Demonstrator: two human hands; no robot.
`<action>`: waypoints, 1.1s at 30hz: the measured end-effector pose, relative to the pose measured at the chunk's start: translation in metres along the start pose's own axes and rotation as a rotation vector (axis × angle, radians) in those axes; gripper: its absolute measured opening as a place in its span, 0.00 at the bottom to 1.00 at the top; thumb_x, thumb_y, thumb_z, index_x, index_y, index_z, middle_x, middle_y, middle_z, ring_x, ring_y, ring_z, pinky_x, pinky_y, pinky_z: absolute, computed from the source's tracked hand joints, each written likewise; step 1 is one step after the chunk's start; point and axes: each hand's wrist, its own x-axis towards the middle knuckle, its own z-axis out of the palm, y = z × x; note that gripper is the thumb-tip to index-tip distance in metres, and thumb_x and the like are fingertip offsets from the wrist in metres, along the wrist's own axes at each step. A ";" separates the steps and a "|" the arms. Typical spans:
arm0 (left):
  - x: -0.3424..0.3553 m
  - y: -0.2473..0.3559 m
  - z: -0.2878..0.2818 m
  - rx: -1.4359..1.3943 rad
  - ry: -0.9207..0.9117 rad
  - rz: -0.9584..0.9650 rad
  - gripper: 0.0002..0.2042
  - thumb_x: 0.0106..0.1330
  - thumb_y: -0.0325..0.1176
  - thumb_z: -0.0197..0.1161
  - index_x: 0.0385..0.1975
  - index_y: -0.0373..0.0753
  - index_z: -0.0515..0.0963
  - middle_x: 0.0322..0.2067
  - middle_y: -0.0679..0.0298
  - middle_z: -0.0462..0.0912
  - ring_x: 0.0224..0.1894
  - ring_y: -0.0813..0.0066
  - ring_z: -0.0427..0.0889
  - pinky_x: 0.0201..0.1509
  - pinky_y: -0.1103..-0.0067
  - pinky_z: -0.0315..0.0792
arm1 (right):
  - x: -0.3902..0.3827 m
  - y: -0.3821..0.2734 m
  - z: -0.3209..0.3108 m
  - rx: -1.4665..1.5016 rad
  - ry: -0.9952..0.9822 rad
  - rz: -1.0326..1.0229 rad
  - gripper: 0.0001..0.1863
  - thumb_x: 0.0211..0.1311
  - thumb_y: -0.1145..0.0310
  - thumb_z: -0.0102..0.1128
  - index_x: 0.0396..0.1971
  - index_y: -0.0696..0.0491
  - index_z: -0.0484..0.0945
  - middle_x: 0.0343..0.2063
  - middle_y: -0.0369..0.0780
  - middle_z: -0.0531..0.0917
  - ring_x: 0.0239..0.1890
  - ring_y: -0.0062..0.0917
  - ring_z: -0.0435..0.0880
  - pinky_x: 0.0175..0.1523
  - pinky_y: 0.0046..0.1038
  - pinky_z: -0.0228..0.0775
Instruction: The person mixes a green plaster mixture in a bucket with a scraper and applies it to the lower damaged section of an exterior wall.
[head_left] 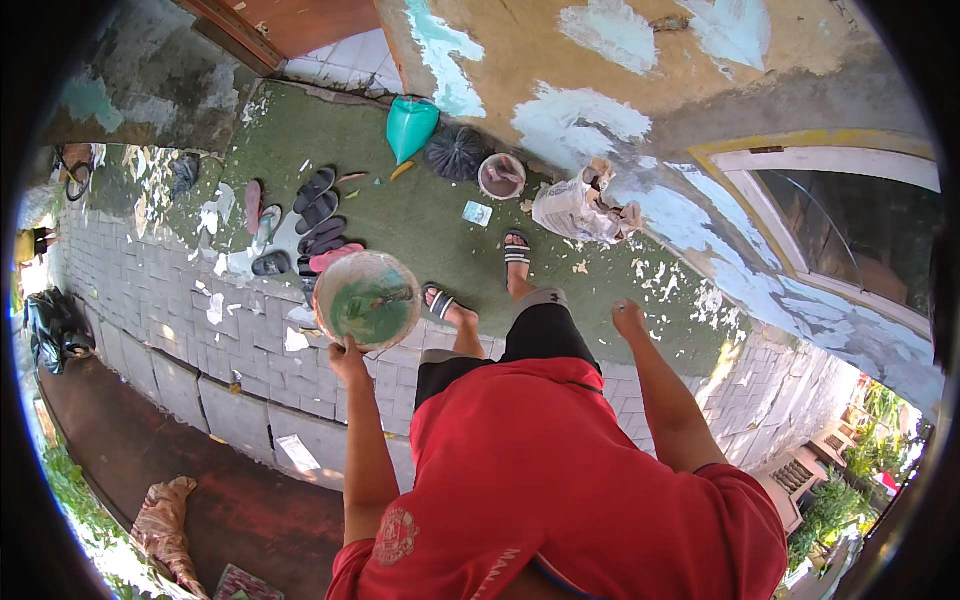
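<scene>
While the left hand (349,362) clamps the bucket (372,266) just above it, left of frame centre, the right hand (629,319), grip unclear, hangs well apart.

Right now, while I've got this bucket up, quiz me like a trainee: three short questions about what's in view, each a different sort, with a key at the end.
1. Which hand grips the rim of the round bucket?
2. True or false: the right hand is touching that bucket.
3. Fill in the blank: on the ground, a ____ sits between the black bag and the crumpled sack.

Key:
1. The left hand.
2. False; it hangs well apart from the bucket.
3. Small pail.
</scene>
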 end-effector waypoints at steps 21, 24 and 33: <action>-0.026 -0.020 -0.025 -0.353 0.095 -0.112 0.15 0.66 0.28 0.55 0.50 0.28 0.66 0.43 0.52 0.75 0.38 0.66 0.81 0.38 0.74 0.80 | 0.086 -0.120 0.062 0.208 -0.245 -0.060 0.16 0.53 0.57 0.61 0.34 0.54 0.82 0.31 0.46 0.84 0.37 0.38 0.84 0.42 0.33 0.75; -0.029 -0.033 -0.002 -0.352 0.084 -0.126 0.16 0.66 0.27 0.53 0.52 0.29 0.66 0.44 0.55 0.75 0.38 0.69 0.80 0.39 0.75 0.78 | 0.114 -0.148 0.116 0.251 -0.340 -0.010 0.17 0.52 0.56 0.61 0.33 0.54 0.81 0.27 0.44 0.84 0.32 0.33 0.84 0.39 0.31 0.75; -0.008 -0.105 0.112 -0.455 0.084 -0.195 0.17 0.65 0.26 0.54 0.54 0.32 0.66 0.47 0.58 0.75 0.47 0.72 0.76 0.47 0.75 0.74 | 0.281 -0.160 0.384 0.261 -0.372 -0.036 0.15 0.50 0.57 0.60 0.14 0.53 0.80 0.13 0.43 0.80 0.21 0.35 0.82 0.32 0.34 0.73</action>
